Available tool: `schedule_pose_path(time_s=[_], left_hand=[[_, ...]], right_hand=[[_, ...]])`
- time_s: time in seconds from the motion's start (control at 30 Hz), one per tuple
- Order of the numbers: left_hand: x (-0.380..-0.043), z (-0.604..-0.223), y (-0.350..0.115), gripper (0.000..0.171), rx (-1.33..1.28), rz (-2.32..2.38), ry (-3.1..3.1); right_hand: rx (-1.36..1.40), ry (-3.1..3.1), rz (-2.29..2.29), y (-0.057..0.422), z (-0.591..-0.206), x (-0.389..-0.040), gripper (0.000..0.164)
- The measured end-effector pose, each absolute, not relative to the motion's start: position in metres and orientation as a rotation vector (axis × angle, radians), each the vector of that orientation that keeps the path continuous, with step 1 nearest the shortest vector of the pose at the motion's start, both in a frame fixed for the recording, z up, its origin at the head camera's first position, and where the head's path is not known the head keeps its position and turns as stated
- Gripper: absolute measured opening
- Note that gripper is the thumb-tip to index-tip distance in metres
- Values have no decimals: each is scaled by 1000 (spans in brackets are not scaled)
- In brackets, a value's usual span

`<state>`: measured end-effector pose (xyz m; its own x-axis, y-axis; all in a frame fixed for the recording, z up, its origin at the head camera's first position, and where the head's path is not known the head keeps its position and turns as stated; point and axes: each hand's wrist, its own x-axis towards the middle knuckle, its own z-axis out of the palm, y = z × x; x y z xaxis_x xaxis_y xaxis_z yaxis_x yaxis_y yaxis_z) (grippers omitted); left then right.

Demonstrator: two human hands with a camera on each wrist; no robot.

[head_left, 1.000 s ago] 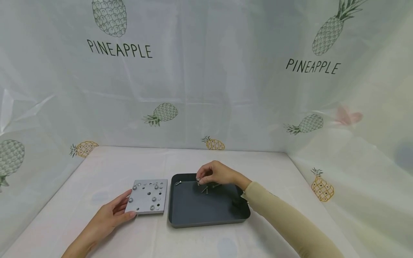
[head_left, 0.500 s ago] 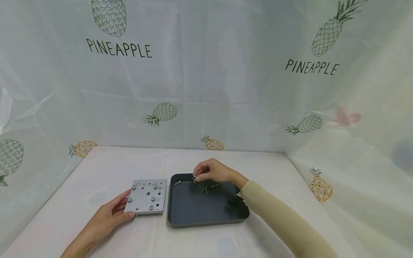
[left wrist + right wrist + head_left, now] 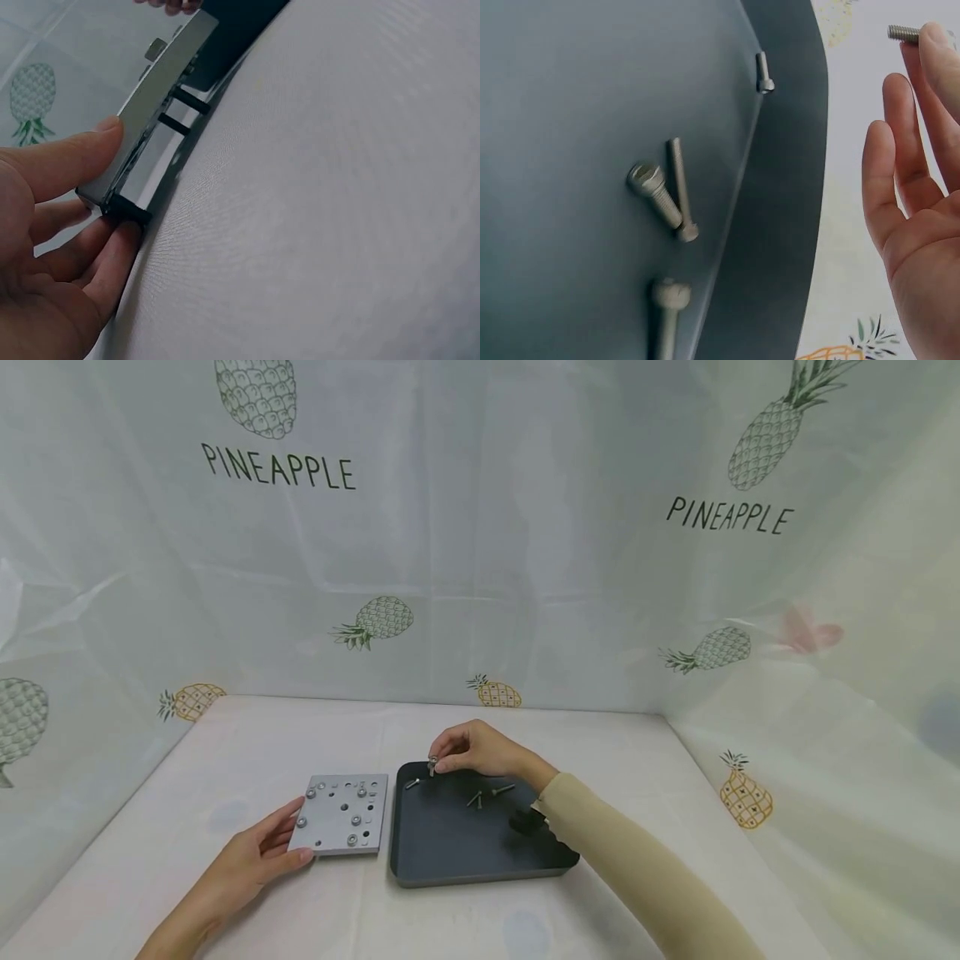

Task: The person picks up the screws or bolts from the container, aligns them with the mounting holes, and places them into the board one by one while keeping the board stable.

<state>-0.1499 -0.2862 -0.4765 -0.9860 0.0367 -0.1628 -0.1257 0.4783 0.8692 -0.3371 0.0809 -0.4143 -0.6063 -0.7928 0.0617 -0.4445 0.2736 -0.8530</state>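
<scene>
My left hand (image 3: 251, 864) grips a silver metal plate (image 3: 337, 818) by its left edge. In the left wrist view, the thumb lies on the plate's upper side and the fingers reach below, beside a short black leg (image 3: 129, 210). Holes and several socket-head bolts show on the plate's top. My right hand (image 3: 483, 750) pinches a small bolt (image 3: 432, 767) above the back-left part of a dark grey tray (image 3: 465, 852). The right wrist view shows this bolt's threaded end (image 3: 904, 34) sticking out past the fingertips; its head is mostly hidden there.
Several loose bolts lie in the tray, among them a short one (image 3: 763, 73) near the wall and a thicker one (image 3: 655, 193) against a thin one (image 3: 679, 187). A pineapple-print curtain (image 3: 480, 527) hangs behind the white-covered table (image 3: 435, 922).
My right hand has moved left and slightly away over the tray, carrying the pinched bolt. The left hand and the plate have stayed in place.
</scene>
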Motion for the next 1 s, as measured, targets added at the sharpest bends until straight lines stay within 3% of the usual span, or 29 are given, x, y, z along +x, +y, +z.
schedule_pose_path(time_s=[1.0], left_hand=[[-151,-477,-290,98,-52,1526,2555]], right_hand=[[-1148,2110,-1339,-5,-409,-336,17]])
